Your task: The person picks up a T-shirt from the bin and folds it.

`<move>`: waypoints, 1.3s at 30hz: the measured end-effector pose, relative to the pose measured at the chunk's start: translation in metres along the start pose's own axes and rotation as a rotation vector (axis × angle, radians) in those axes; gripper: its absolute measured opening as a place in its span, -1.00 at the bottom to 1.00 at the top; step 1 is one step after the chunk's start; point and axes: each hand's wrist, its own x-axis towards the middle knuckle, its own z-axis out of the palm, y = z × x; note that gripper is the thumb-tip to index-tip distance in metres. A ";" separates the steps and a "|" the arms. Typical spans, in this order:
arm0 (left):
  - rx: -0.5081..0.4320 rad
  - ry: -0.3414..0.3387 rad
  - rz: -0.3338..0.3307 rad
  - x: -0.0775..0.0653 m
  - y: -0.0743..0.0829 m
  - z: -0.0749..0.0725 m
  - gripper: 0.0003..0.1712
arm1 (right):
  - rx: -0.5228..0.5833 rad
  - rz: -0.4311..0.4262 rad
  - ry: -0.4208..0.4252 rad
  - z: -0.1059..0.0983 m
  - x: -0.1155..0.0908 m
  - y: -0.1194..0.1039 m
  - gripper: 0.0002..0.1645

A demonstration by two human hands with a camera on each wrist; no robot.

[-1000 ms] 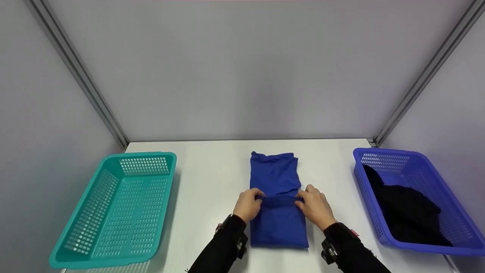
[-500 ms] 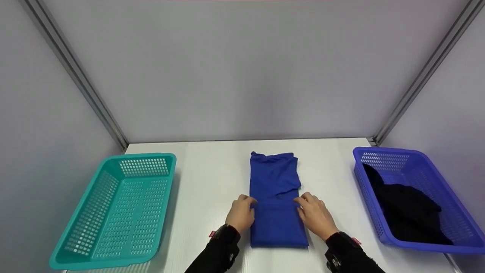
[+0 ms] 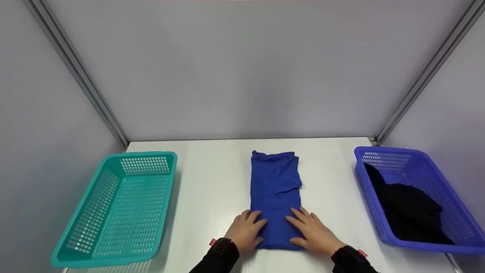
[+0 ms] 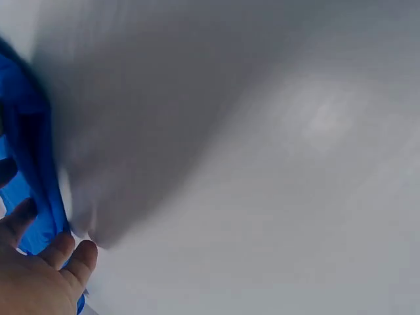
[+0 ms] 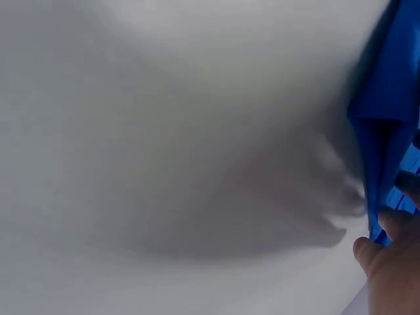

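A blue garment [image 3: 276,178], folded into a long narrow strip, lies on the white table, its near part doubled over. My left hand [image 3: 245,230] rests along its near left edge with the fingers spread. Across from it my right hand [image 3: 312,232] lies on the near right edge, fingers also spread. In the left wrist view, fingertips [image 4: 82,256] lie right at the side of the blue cloth [image 4: 39,151]. The right wrist view shows the layered fold of the garment [image 5: 384,131] beside the right fingers [image 5: 394,223].
A green perforated basket [image 3: 170,197] stands at the left with nothing in it. At the right is a blue-purple basket [image 3: 420,155] with a black cloth [image 3: 409,208] inside. Grey panels [image 3: 265,68] wall in the white table [image 3: 212,170] at the back and sides.
Both hands have let go of the folded edge and moved toward the near end, fingers now spread on the cloth. The doubled-over part lies flatter.
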 end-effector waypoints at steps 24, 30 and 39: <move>0.160 0.294 0.512 -0.023 -0.012 0.006 -0.87 | -0.185 -0.382 0.321 0.019 -0.039 0.004 -0.71; 0.287 0.374 0.492 -0.021 -0.012 0.005 -0.90 | -0.192 -0.409 0.452 0.020 -0.034 0.003 -0.83; -0.251 0.416 0.184 -0.020 -0.016 -0.026 -0.81 | 0.292 -0.138 0.464 -0.014 -0.030 -0.006 -0.78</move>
